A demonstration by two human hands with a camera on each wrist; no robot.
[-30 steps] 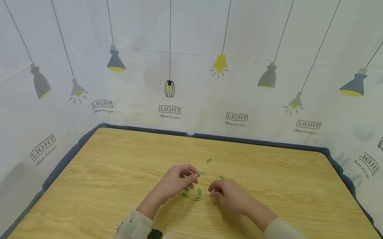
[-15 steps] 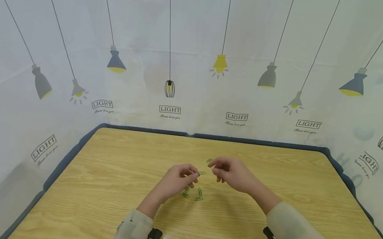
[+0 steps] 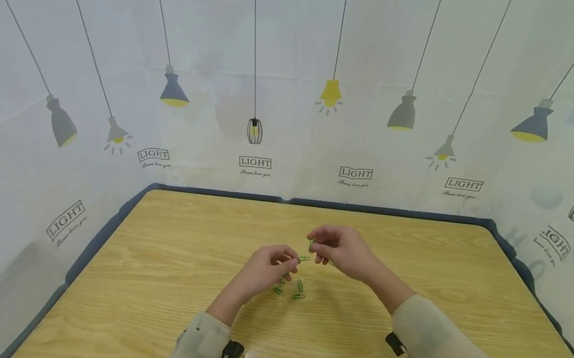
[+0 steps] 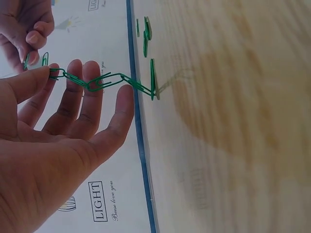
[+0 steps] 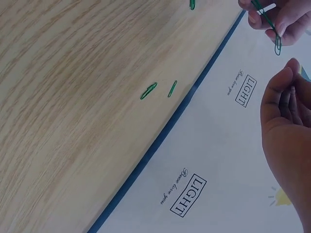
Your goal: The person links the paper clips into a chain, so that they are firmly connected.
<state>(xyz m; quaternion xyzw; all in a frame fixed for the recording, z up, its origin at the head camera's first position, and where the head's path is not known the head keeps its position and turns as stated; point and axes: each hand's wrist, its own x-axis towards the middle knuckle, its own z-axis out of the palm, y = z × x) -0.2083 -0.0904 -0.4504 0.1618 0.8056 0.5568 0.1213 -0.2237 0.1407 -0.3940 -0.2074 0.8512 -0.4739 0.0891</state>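
A chain of linked green paper clips (image 4: 104,82) hangs from my left hand (image 3: 267,267), pinched between thumb and index fingertip while the other fingers spread behind it. Its top clip (image 3: 303,259) sticks out past those fingertips toward the right, and the lower end comes down close to the tabletop. Slightly farther out, my right hand (image 3: 347,252) pinches a single green paper clip (image 3: 311,244) between thumb and index finger. The two hands face each other with a small gap between them. In the right wrist view the right fingers hide most of that clip.
Loose green paper clips (image 3: 299,286) lie on the wooden table (image 3: 180,249) beneath the hands, with another clip (image 3: 332,263) partly behind the right hand. A white lamp-printed backdrop (image 3: 295,98) surrounds the table's far and side edges. Each sleeve carries a black wrist device (image 3: 395,344).
My right hand has moved outward over the table and picked up the far loose paper clip, now raised at its fingertips. My left hand stays in place with the chain.
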